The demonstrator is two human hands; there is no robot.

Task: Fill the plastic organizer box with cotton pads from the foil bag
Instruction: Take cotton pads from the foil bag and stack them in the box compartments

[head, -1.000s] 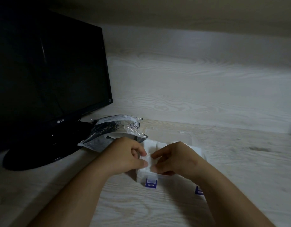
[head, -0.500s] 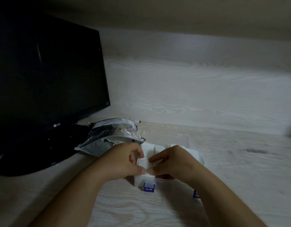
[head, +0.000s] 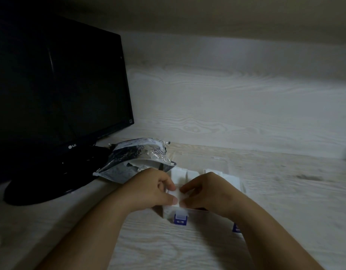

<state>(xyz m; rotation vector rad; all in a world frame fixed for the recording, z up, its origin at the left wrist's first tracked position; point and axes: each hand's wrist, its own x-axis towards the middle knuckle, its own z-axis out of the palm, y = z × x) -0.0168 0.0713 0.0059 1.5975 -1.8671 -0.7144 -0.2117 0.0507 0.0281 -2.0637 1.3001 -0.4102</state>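
Both forearms are stretched in from the bottom of the frame and are met at lower centre. The left grip (head: 150, 191) is curled, with thumb and forefinger pinched on the left edge of a white cotton pad (head: 176, 194). The right grip (head: 209, 191) is curled likewise and pinched on the pad's right edge. The pad is thus held between the two sets of fingertips, just above the plastic organizer box (head: 207, 215).

The box is set on the counter (head: 285, 201) beneath the hands. Stored pads (head: 178, 175) are seen in its far compartments (their number cannot be told), and a blue latch (head: 180, 219) is fixed to its near wall. The foil bag (head: 137, 160) is laid just left of the box, behind the left grip. A dark monitor (head: 57, 90) is stood at upper left, its base close beside the bag. Bare wood-grain counter is seen right of the box and in front of it.
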